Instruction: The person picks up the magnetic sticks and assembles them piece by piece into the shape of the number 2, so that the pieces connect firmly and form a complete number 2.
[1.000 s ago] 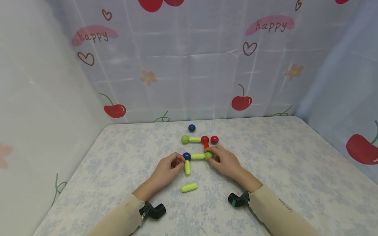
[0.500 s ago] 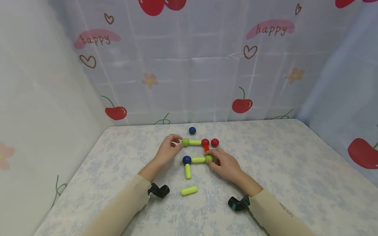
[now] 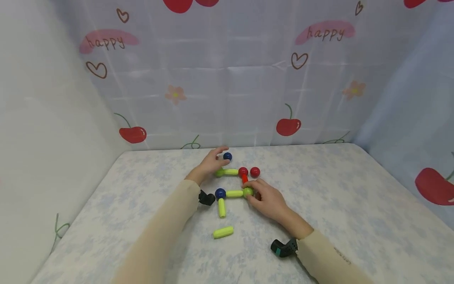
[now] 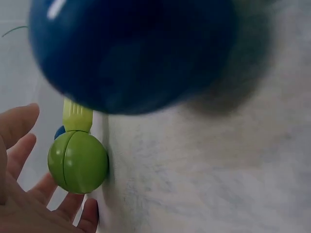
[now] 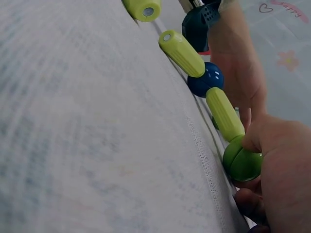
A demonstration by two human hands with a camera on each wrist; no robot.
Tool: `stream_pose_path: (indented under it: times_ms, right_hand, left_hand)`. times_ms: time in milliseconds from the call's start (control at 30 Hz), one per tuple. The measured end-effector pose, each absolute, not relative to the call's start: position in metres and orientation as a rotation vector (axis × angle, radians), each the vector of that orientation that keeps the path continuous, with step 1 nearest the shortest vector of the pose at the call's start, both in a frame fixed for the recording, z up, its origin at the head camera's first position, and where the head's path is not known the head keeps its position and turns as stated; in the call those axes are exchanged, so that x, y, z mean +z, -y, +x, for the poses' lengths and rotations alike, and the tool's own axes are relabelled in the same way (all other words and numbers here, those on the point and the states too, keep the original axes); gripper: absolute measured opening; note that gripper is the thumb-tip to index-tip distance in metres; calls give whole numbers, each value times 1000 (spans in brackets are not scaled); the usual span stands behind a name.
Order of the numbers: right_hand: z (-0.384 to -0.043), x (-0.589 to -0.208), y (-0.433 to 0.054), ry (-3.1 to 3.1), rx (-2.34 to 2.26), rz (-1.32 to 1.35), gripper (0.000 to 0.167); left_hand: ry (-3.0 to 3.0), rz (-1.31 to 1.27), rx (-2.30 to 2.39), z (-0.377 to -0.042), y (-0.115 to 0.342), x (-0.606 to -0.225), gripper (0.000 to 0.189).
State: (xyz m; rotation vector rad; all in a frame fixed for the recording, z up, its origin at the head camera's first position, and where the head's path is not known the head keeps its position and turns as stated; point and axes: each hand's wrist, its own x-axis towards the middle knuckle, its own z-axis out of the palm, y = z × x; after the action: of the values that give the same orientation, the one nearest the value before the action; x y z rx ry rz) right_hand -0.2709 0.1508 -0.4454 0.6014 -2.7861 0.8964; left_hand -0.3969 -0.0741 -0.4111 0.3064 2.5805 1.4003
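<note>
Toy balls and rods form a zigzag chain on the table. My right hand [image 3: 268, 200] pinches the chain's near green ball [image 5: 241, 160] between thumb and fingers. From it, a yellow-green rod [image 3: 234, 193] leads to a blue ball [image 3: 220, 193], and a red rod [image 3: 244, 179] to a red ball [image 3: 243, 171]. My left hand [image 3: 210, 162], thumb and fingers spread, is at the loose blue ball [image 3: 227, 156] at the back. It partly covers the far green ball [image 3: 219, 172] in the head view; the left wrist view shows that green ball [image 4: 77, 162] before the open fingers.
A loose red ball [image 3: 255, 172] sits just right of the chain. One yellow-green rod [image 3: 222, 208] points toward the front from the chain's blue ball, and a loose yellow-green rod [image 3: 223, 232] lies nearer. A printed curtain [image 3: 227, 86] stands behind the table.
My left hand has moved from the chain's blue ball, past the far green ball, to the loose blue ball at the back. The right hand has stayed on the near green ball.
</note>
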Motion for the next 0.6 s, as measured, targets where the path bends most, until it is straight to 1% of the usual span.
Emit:
stream_pose_path:
  times_ms: [100, 367, 600]
  right_hand:
    - [-271, -445, -152, 2784, 888, 603, 29]
    - [-268, -443, -150, 2791, 898, 590, 30]
    - [-271, -444, -150, 2778, 896, 604, 30]
  left_hand:
    - [-2566, 305, 1348, -404, 70, -411, 53]
    - [-2667, 384, 1094, -407, 69, -408, 47]
    - [-2824, 363, 974, -407, 73, -411, 33]
